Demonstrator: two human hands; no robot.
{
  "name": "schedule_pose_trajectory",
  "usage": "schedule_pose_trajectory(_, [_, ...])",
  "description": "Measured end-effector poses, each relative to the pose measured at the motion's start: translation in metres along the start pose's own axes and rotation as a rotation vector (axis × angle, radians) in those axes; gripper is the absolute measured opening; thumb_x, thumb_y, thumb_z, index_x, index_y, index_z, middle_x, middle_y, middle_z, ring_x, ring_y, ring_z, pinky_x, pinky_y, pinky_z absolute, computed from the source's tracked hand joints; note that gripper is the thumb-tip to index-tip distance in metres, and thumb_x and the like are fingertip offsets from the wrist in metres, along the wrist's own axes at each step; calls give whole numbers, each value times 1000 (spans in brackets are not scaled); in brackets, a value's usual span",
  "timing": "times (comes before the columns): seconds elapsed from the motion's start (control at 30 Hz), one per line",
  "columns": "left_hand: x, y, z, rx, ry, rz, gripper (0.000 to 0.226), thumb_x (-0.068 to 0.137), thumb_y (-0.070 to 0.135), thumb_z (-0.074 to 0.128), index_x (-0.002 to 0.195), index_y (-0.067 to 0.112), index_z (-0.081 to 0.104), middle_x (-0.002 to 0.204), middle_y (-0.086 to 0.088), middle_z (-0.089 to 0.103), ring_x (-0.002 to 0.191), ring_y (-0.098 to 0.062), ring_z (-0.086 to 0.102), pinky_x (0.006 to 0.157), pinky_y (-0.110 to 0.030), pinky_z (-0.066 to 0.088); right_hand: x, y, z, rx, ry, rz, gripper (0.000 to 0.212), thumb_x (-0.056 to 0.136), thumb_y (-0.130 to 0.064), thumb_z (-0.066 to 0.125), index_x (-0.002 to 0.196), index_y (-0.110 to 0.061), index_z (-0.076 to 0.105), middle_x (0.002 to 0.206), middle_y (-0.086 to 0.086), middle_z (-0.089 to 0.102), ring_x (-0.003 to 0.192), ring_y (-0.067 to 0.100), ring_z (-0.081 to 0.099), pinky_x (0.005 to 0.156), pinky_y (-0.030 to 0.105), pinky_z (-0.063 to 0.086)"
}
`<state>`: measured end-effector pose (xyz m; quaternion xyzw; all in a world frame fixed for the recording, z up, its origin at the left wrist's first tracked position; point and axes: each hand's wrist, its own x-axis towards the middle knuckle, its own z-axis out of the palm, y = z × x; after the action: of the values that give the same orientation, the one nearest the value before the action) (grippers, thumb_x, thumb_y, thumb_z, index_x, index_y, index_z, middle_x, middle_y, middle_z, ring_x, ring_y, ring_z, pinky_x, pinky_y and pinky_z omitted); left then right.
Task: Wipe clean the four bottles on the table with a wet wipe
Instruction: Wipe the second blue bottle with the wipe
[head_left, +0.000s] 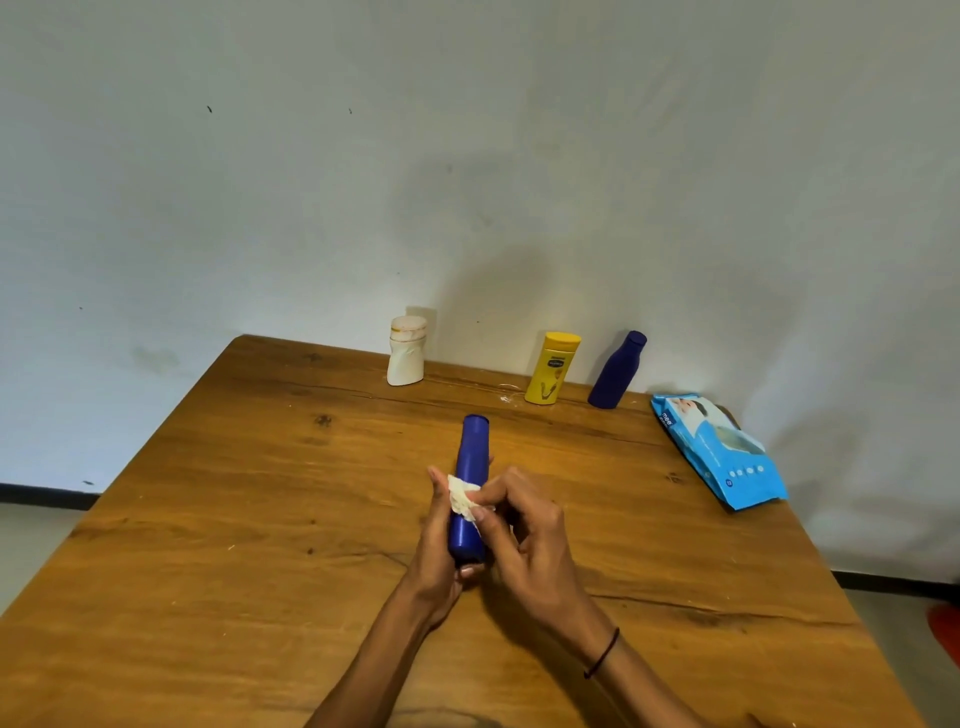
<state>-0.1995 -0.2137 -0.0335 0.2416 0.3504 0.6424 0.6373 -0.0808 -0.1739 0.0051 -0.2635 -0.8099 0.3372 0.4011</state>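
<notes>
A tall blue bottle (471, 457) is held over the middle of the wooden table (260, 493), its top pointing away from me. My left hand (439, 551) grips its lower half from the left. My right hand (524, 530) pinches a crumpled white wet wipe (462, 496) against the bottle's side. Along the far edge stand a white bottle (407, 351), a yellow bottle (551, 368) and a dark blue bottle (616, 370).
A light blue pack of wet wipes (719, 449) lies near the table's right edge. A pale wall rises right behind the table. A red object (945, 631) shows on the floor at the far right.
</notes>
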Motion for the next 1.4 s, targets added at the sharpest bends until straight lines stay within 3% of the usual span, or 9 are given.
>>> schedule_pose_trajectory(0.13, [1, 4, 4, -53, 76, 75, 81, 96, 75, 22, 145, 22, 58, 72, -6, 52, 46, -7, 50, 36, -20, 41, -9, -11, -5, -26, -111, -54, 5, 100, -5, 66, 96, -7, 66, 94, -2, 60, 84, 13, 59, 70, 25, 48])
schedule_pose_trajectory(0.3, [5, 8, 2, 77, 14, 23, 65, 102, 69, 40, 143, 23, 63, 71, -4, 47, 47, -9, 44, 38, -21, 36, -14, -7, -15, -148, -175, -114, 7, 102, -7, 63, 96, -10, 62, 100, -3, 57, 87, 15, 57, 71, 38, 49])
schedule_pose_trajectory(0.47, [1, 4, 4, 232, 43, -9, 75, 96, 72, 49, 130, 7, 60, 70, -13, 62, 44, -17, 56, 35, -23, 40, -1, -4, -19, -302, -76, -132, 10, 105, -10, 57, 106, -19, 55, 106, -7, 50, 87, 4, 54, 72, 22, 51])
schedule_pose_trajectory(0.63, [-6, 12, 7, 292, -37, 10, 57, 98, 57, 46, 115, 3, 57, 78, -18, 68, 55, -27, 64, 40, -25, 44, 25, 6, -24, -335, 68, -47, 9, 102, -9, 60, 107, -17, 58, 104, -9, 51, 94, -3, 55, 84, 11, 46])
schedule_pose_trajectory(0.97, [2, 1, 5, 361, -64, 93, 65, 95, 58, 55, 104, -6, 62, 73, -29, 68, 52, -31, 66, 37, -26, 45, 37, 10, -24, -165, 195, 74, 3, 103, -13, 63, 102, -15, 64, 95, -3, 62, 86, 12, 60, 70, 18, 45])
schedule_pose_trajectory(1.1, [5, 2, -1, 348, 6, 187, 67, 96, 61, 49, 119, 0, 62, 63, -28, 64, 37, -20, 52, 34, -24, 38, 16, 5, -23, -111, 86, 63, 5, 102, -11, 64, 100, -15, 66, 92, -5, 62, 83, 10, 59, 71, 17, 43])
schedule_pose_trajectory(1.2, [7, 3, -5, 358, 33, 233, 62, 97, 65, 46, 136, 20, 64, 59, -23, 57, 37, -20, 45, 35, -25, 35, 0, 3, -27, -101, 12, -5, 6, 102, -8, 65, 97, -12, 66, 90, -4, 59, 80, 11, 56, 69, 20, 41])
schedule_pose_trajectory(1.3, [7, 2, -6, 372, 46, 247, 59, 97, 66, 46, 138, 28, 63, 65, -22, 55, 43, -21, 44, 35, -24, 35, -12, 5, -34, -109, -63, -53, 9, 104, -14, 62, 96, -12, 65, 90, -3, 56, 78, 17, 55, 64, 36, 44])
schedule_pose_trajectory(1.4, [8, 1, -7, 369, 82, 242, 58, 95, 69, 49, 133, 28, 65, 72, -18, 59, 45, -23, 47, 36, -24, 37, -20, 4, -39, -132, -134, -79, 8, 104, -13, 62, 97, -11, 65, 93, -4, 55, 80, 17, 55, 63, 39, 46])
